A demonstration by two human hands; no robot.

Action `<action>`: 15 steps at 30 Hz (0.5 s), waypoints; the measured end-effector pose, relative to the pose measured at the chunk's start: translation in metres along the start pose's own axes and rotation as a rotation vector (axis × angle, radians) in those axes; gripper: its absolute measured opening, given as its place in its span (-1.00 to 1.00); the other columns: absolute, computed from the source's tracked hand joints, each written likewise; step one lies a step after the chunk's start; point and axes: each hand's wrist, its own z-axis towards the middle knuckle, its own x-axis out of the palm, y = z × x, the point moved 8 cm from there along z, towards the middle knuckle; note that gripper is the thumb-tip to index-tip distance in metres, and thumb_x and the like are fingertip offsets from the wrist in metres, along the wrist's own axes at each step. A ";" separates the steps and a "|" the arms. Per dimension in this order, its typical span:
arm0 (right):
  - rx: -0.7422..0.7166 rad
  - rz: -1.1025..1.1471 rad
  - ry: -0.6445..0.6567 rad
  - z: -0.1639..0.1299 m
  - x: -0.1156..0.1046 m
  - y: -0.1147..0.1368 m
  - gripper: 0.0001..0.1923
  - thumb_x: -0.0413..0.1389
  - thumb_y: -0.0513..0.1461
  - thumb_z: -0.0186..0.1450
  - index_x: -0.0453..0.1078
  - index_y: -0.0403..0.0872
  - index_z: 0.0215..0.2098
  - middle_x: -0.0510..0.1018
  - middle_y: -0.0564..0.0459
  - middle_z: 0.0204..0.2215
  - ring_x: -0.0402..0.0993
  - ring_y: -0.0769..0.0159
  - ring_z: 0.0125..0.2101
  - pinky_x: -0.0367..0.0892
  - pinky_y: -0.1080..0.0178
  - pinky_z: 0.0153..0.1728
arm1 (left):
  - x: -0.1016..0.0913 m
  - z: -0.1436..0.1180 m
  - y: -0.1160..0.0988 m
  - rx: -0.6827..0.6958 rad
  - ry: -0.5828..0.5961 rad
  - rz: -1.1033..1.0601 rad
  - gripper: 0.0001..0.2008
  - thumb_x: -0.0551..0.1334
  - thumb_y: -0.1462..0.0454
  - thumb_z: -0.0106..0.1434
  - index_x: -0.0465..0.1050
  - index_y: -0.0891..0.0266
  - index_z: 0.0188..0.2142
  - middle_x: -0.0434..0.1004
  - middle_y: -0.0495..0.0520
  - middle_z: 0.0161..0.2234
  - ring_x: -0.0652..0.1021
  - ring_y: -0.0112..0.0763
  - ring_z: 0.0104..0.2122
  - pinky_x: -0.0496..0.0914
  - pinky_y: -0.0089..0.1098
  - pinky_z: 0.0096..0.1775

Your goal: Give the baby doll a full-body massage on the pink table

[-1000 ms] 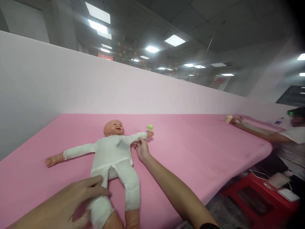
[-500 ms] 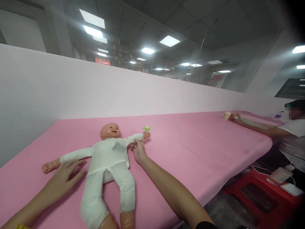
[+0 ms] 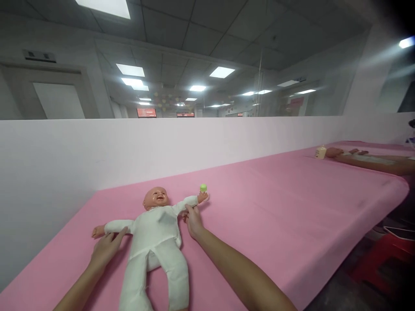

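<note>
A baby doll (image 3: 158, 229) in a white cloth suit lies face up on the pink-covered table (image 3: 259, 203), arms spread wide and head away from me. My left hand (image 3: 108, 249) is closed at the doll's arm on the left side, thumb along the sleeve and fingers partly hidden by it. On the other side, my right hand (image 3: 194, 223) pinches the sleeve of the opposite arm from below, with some fingers tucked out of sight. Just behind the doll's hand there stands a small green-capped container (image 3: 203, 188), partly covered.
A white wall panel (image 3: 178, 144) topped with glass runs along the table's back edge. Far right, a cream pump bottle (image 3: 320, 152) stands beside another doll (image 3: 333, 152), with a person's arm (image 3: 366, 163) there. A red stool (image 3: 382, 263) is below the table's right edge.
My left hand has moved up from beside the doll's torso onto its arm. My right hand keeps to the other arm. The view has tilted up, and the person at right is mostly out of frame.
</note>
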 end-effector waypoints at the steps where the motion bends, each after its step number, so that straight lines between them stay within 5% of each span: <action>1: -0.003 -0.001 0.001 0.000 0.000 0.000 -0.72 0.22 -0.17 0.11 0.26 0.03 -0.24 0.48 0.24 -0.61 0.32 0.37 -0.64 0.07 0.35 -0.56 | 0.001 0.004 0.001 -0.094 0.019 0.013 -0.25 0.06 -0.30 0.18 0.54 0.29 -0.08 0.59 0.47 0.02 0.55 0.40 0.05 0.44 0.18 -0.01; 6: -0.025 -0.025 0.026 -0.001 0.000 -0.001 -0.69 0.23 -0.16 0.14 0.26 0.04 -0.20 0.47 0.23 -0.58 0.32 0.38 -0.62 0.11 0.34 -0.55 | 0.006 -0.001 -0.022 -0.250 -0.063 -0.011 -0.26 0.15 -0.32 0.12 0.45 0.27 -0.07 0.64 0.41 -0.12 0.58 0.36 0.00 0.37 0.18 0.07; 9: -0.061 -0.061 0.051 -0.002 0.000 -0.001 -0.65 0.26 -0.13 0.16 0.27 0.04 -0.15 0.49 0.22 -0.51 0.32 0.41 -0.60 0.11 0.35 -0.56 | 0.008 -0.013 -0.037 -0.163 -0.188 -0.156 -0.21 0.22 -0.25 0.13 0.28 0.21 0.16 0.62 0.33 -0.02 0.61 0.23 -0.02 0.42 0.10 0.03; 15: -0.132 -0.192 0.115 -0.007 0.002 0.003 -0.64 0.27 -0.09 0.18 0.31 0.01 -0.13 0.41 0.25 -0.55 0.25 0.45 -0.61 0.07 0.37 -0.58 | 0.020 -0.017 -0.048 0.059 -0.151 -0.504 -0.27 0.30 -0.07 0.15 0.25 0.10 0.25 0.55 0.21 0.10 0.61 -0.05 -0.02 0.48 -0.19 -0.04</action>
